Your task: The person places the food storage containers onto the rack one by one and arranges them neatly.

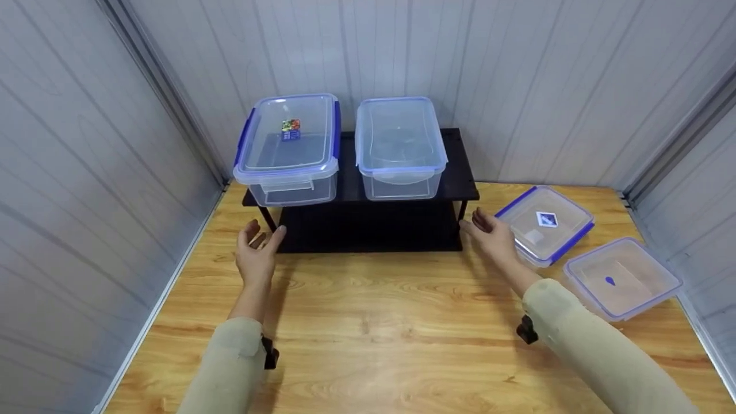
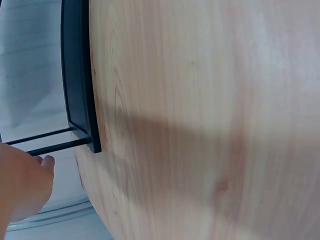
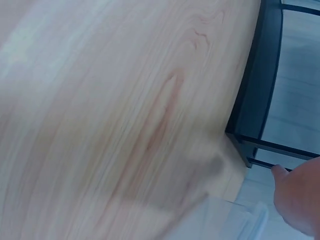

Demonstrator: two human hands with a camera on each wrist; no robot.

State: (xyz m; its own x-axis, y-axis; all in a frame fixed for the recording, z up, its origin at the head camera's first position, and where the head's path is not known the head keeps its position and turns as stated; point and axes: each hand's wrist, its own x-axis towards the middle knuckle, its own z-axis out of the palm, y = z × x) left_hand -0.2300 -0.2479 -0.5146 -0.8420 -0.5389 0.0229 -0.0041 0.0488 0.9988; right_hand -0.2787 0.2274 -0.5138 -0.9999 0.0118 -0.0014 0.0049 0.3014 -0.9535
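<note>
Left hand (image 1: pixel 256 256), right hand (image 1: pixel 495 237): fingers loosely parted, holding nothing, flanking black rack (image 1: pixel 368 227); tubs (image 1: pixel 290 161) above fingertips could slide if rack tilts

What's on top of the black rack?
On the rack stand a left clear box, with a colourful label, and a right clear box, both lidded. The surface directly beneath them is covered, so I can't make it out.

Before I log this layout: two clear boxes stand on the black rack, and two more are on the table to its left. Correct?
The side is wrong: two clear boxes stand on the black rack, but the head view shows the other two on the table to its right.
</note>
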